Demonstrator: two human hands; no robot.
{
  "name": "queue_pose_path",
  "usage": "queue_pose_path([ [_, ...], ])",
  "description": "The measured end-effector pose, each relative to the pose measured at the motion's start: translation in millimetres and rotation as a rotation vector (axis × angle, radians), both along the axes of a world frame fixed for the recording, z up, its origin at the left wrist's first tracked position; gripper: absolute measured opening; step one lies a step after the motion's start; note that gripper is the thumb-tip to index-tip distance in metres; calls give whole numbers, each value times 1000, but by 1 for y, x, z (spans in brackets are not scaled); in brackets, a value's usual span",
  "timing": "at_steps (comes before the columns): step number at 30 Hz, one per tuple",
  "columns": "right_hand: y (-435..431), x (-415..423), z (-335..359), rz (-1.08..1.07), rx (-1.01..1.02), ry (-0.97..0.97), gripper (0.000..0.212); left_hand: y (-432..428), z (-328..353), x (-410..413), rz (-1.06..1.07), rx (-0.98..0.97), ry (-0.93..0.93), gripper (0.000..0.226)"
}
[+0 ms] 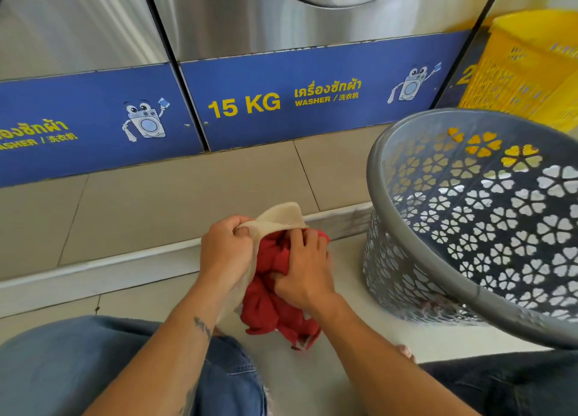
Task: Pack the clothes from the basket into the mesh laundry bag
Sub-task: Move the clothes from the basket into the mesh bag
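A cream mesh laundry bag (281, 217) is held up at the middle of the view. My left hand (226, 250) pinches its upper edge. A crumpled red garment (270, 303) hangs partly under the bag's mouth, its lower part dangling above the floor. My right hand (305, 267) grips that red cloth and presses it against the bag's opening. The grey plastic basket (406, 178) with flower-shaped holes stands tilted at the right, its mouth facing me; I see no clothes in the part that shows.
Steel washers with a blue "15 KG" panel (312, 100) stand behind a tiled step (156, 203). A yellow basket (531, 68) sits at the far right. My knees in blue jeans (93, 368) fill the bottom of the view.
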State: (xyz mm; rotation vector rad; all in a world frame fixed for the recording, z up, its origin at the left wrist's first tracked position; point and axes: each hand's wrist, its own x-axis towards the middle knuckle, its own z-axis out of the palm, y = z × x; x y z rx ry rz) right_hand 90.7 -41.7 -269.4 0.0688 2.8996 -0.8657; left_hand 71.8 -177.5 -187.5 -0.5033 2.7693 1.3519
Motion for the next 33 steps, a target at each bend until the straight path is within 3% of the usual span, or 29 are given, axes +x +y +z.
queue_pose_path([
  [2,-1,12,-3,-148,-10,13,84,2,0,1,-17,-21,12,31],
  [5,8,20,-10,-237,-173,-85,73,2,3,4,-29,-15,14,27],
  [8,12,22,-10,-182,-86,-36,61,0,4,6,-59,-43,9,22],
  [12,1,28,-10,-55,56,179,49,1,4,5,-59,-49,-3,22],
  [16,-17,21,-12,220,-4,319,48,4,9,4,-195,-84,-89,22],
  [20,-2,-3,-28,388,-58,73,57,-3,14,2,-300,-55,-156,20],
  [23,15,-20,-23,231,39,-231,34,-3,11,1,-315,-53,-185,22],
  [25,17,-27,-15,200,25,-345,35,-1,8,-3,-287,-61,-180,26],
  [28,15,-26,-7,271,25,-228,45,3,4,-9,-218,-62,-157,24],
  [30,19,-15,-5,264,-106,-67,52,5,4,-10,-189,-87,-139,24],
  [33,32,1,-8,31,-294,13,58,3,3,-7,-158,-114,-112,23],
])
